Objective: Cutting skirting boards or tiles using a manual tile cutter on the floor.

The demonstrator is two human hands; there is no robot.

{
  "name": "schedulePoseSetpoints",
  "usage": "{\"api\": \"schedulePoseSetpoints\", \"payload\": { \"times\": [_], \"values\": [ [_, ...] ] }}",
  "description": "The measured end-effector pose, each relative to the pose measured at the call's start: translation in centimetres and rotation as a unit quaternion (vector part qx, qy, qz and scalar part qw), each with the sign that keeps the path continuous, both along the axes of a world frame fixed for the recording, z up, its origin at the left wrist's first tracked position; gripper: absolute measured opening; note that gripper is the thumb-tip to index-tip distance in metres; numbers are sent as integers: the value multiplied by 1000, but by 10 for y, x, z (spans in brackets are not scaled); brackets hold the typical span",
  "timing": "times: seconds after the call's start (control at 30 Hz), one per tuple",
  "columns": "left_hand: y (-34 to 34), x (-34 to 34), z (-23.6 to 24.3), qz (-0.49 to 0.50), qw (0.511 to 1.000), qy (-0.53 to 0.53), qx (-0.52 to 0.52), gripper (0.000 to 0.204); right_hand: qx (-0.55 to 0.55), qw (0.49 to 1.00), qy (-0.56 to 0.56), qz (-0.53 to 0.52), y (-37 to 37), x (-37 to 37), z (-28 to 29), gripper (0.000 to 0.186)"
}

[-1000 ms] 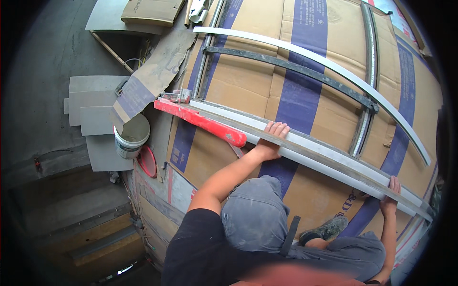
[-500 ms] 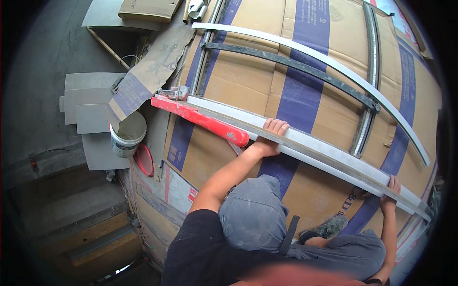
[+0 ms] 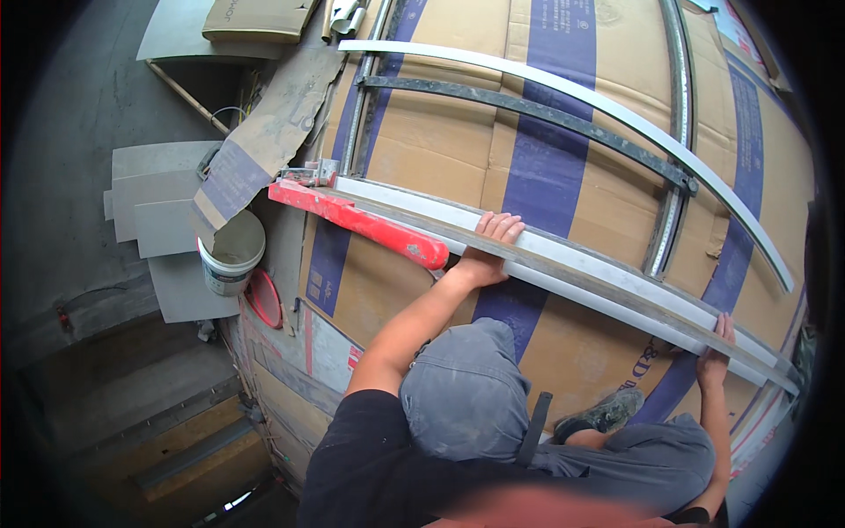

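A long white strip (image 3: pixel 607 264) lies slantwise before me, with a narrow grey rail (image 3: pixel 572 274) running along it. My left hand (image 3: pixel 489 249) grips the strip near its middle, fingers together at the far edge and the rail crossing in front of the hand. Towards the right end, my right hand (image 3: pixel 717 343) grips the same strip, its fingertips also at the far edge. A red handle (image 3: pixel 370 231) with a metal fitting (image 3: pixel 321 172) sits at the rail's left end, apart from my left hand. The hands' undersides are hidden.
Cardboard (image 3: pixel 440 141) covers the work surface. Beyond the strip lie a dark crossbar (image 3: pixel 528 107), two metal side rails (image 3: pixel 676 229) and a second white strip (image 3: pixel 598 107). At left stand a bucket (image 3: pixel 231 277), a red round rim (image 3: pixel 263 299) and grey panels (image 3: pixel 167 224).
The view has shifted slightly, so most things sit a little further left. Both hands keep their places on the strip.
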State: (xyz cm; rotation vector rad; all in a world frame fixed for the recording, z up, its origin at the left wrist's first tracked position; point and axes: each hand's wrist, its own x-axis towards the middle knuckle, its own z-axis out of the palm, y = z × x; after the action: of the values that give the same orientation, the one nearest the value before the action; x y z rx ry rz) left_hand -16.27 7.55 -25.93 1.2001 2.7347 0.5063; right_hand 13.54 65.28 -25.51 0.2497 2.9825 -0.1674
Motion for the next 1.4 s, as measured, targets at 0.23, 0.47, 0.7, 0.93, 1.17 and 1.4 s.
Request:
{"api": "schedulePoseSetpoints", "payload": {
  "times": [0.23,0.47,0.7,0.93,1.17,1.4],
  "values": [
    [2,4,0,16,1000,-8,-13,75,6,1000,12,6,-2,-2,-2,70],
    [2,1,3,13,1000,-2,-7,68,13,1000,14,15,-3,-6,4,67],
    [0,-7,12,17,1000,8,-4,68,5,1000,13,14,5,-14,-2,69],
    [3,-8,-3,10,1000,-6,16,75,38,999,-17,2,9,-9,-5,68],
    [-3,-5,2,4,998,-17,-67,91,-40,998,-15,38,22,-19,-20,71],
    [-50,90,106,135,937,-268,-180,92,-43,999,4,32,15,-31,-15,66]
  ]
}}
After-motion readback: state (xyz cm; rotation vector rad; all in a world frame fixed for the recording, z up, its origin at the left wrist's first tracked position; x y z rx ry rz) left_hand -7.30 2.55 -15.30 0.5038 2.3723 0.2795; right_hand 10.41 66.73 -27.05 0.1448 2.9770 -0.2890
